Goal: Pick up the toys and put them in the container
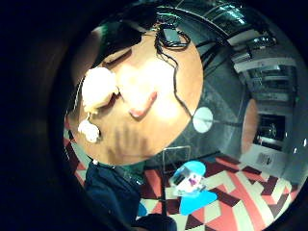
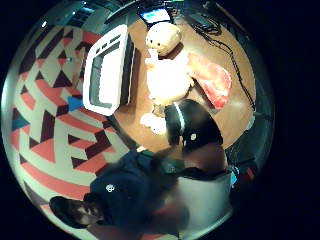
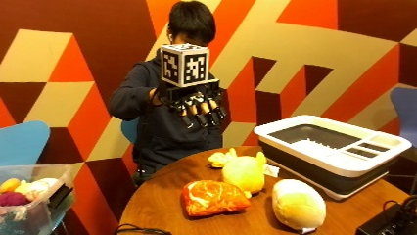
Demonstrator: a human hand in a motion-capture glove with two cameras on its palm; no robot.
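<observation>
Nothing is held by the gloved right hand (image 3: pixel 196 105), raised with fingers hanging relaxed; three plush toys (image 3: pixel 244 171) are seen mid-table, beside the container (image 3: pixel 332 147) at the table's (image 3: pixel 156 205) edge.

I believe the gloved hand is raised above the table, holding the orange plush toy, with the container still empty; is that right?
Not quite: the right hand holds nothing. In the outside view, the orange plush toy lies on the table. The hand is raised, and the container looks empty.

Smooth wooden table (image 3: pixel 163 205), plush cloth toys (image 3: pixel 244 172) — soft, matt, white-rimmed plastic container (image 3: pixel 338 156).
</observation>
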